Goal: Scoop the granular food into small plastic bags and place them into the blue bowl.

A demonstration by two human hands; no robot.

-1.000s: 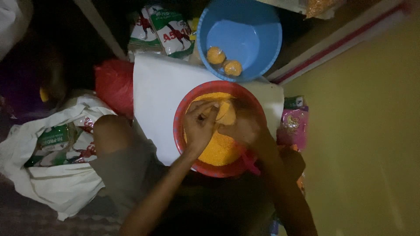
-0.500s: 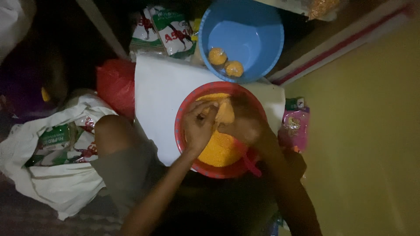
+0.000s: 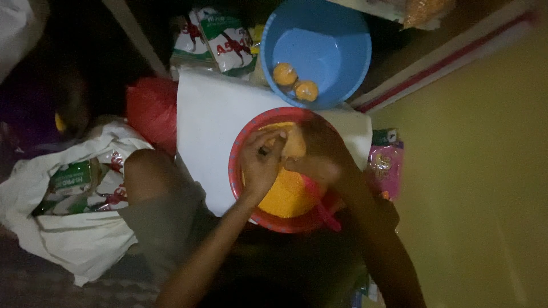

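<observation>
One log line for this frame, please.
left hand: on dough lump | right hand: on dough lump | red bowl: yellow meal | blue basin: two balls

Light: dim overall, brightest on white sheet (image 3: 211, 120) & blue basin (image 3: 342, 34).
Shadows: top-left & bottom nearly black.
Blur: right hand (image 3: 319, 157) smeared; whole pic soft, grainy.
Glare: none seen.

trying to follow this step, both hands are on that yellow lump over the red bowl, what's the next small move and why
Probably finish rounding the yellow lump and set it in the blue bowl. The left hand and right hand cup it together above the red bowl of yellow mix, and two finished balls already lie in the blue bowl just beyond, within easy reach.
</observation>
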